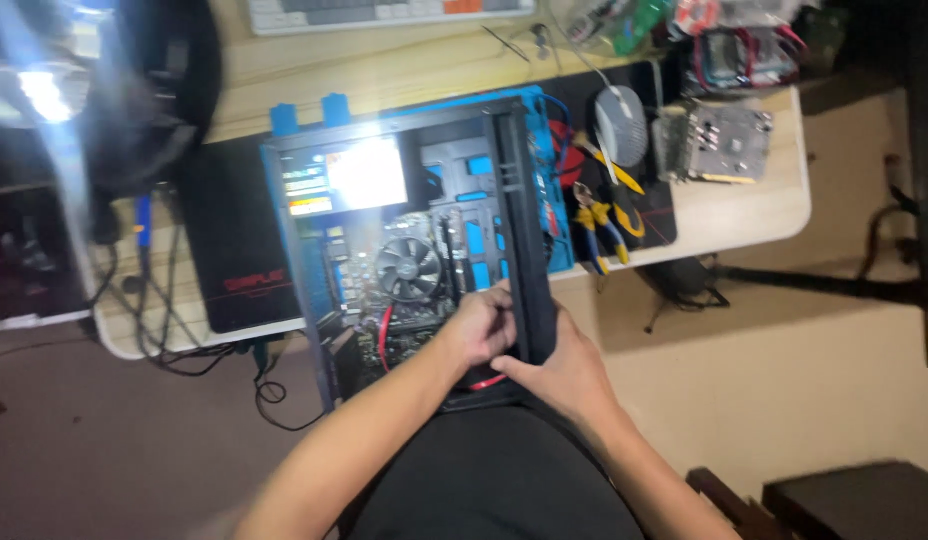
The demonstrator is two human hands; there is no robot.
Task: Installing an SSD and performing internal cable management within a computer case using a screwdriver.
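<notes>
Gripping the computer case [414, 200] edge — left hand [481, 325], right hand [564, 370], fingers curled.

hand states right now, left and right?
Left hand: closed, fingers curled on the edge of the black computer case.
Right hand: closed, gripping the same case edge from below.

Seen from above, two bare forearms enter from the bottom edge of the view and end in the left hand [481, 325] and the right hand [562, 372]. No sleeves cover the forearms as far as the frame shows them; neither wrist carries a watch, band or bracelet, and no rings or gloves show on the fingers. Between the arms, at the bottom centre, lies a broad area of plain black clothing [494, 480], smooth and without visible print, seams or buttons. Whether it is a shirt or trousers cannot be told.
</notes>
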